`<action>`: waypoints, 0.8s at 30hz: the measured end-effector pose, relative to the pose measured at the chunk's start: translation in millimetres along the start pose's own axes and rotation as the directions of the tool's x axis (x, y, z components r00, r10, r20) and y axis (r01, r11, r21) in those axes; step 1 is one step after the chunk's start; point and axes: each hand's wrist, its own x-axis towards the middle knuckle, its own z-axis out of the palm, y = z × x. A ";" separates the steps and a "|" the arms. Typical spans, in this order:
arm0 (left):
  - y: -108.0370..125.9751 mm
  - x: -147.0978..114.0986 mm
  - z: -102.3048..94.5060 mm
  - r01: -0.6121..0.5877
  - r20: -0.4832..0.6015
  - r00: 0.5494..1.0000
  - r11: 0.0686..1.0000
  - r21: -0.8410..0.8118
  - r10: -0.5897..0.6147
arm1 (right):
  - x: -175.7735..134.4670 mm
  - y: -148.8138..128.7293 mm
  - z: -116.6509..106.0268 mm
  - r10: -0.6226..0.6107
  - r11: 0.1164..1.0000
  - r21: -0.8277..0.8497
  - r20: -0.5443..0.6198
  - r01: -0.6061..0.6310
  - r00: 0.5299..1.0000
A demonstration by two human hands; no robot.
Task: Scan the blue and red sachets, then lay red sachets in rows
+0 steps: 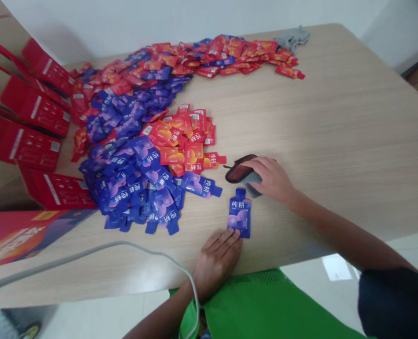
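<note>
My left hand point(219, 260) lies flat near the table's front edge, its fingertips on the lower end of a single blue-purple spouted pouch point(239, 214). That pouch is flat, with its narrow neck pointing away from me. Just beyond it, my right hand point(274, 180) is closed over a dark-rimmed, reddish-brown object point(237, 173) with a grey part point(253, 188) below it; I cannot make out its kind. To the left of both hands are a heap of blue pouches point(127, 188) and a smaller group of red-orange pouches point(180, 129).
Red boxes point(36, 106) with raised flaps line the left side. Mixed pouches point(226, 52) are piled along the wall, with grey cloth point(293, 37) at their right end. A grey cable point(124, 243) crosses the view at the front left of the wooden table point(336, 117).
</note>
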 end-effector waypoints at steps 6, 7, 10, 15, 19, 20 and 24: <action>4.6 5.5 -4.0 0.026 -0.042 0.999 0.999 -0.018 -0.027 | -55.4 -61.2 -3.5 -0.221 0.966 0.159 0.085 0.206 0.971; 5.1 5.9 -3.8 0.048 -0.056 0.997 0.999 -0.021 -0.049 | -65.6 -70.0 2.5 -0.264 0.956 0.176 0.163 0.236 0.950; 5.0 5.6 -1.7 0.083 -0.083 0.993 0.996 -0.023 -0.084 | -80.0 -78.1 21.7 -0.312 0.943 0.206 0.281 0.261 0.908; 2.7 2.0 0.4 0.022 0.005 1.000 1.000 -0.014 -0.021 | -42.4 -38.6 37.3 -0.212 0.975 0.112 0.225 0.191 0.951; 2.9 0.3 -0.5 0.034 0.011 0.999 0.999 -0.008 -0.034 | 2.1 -6.6 24.2 -0.090 0.995 -0.036 0.138 0.096 0.986; 3.2 0.5 -0.9 0.036 0.006 0.999 0.999 -0.008 -0.036 | 7.4 -4.9 17.1 -0.059 0.997 -0.047 0.091 0.063 0.994; 4.3 2.9 -2.1 0.027 -0.002 1.000 1.000 -0.012 -0.027 | -10.9 -30.5 -9.1 -0.043 0.998 0.051 -0.060 0.046 0.997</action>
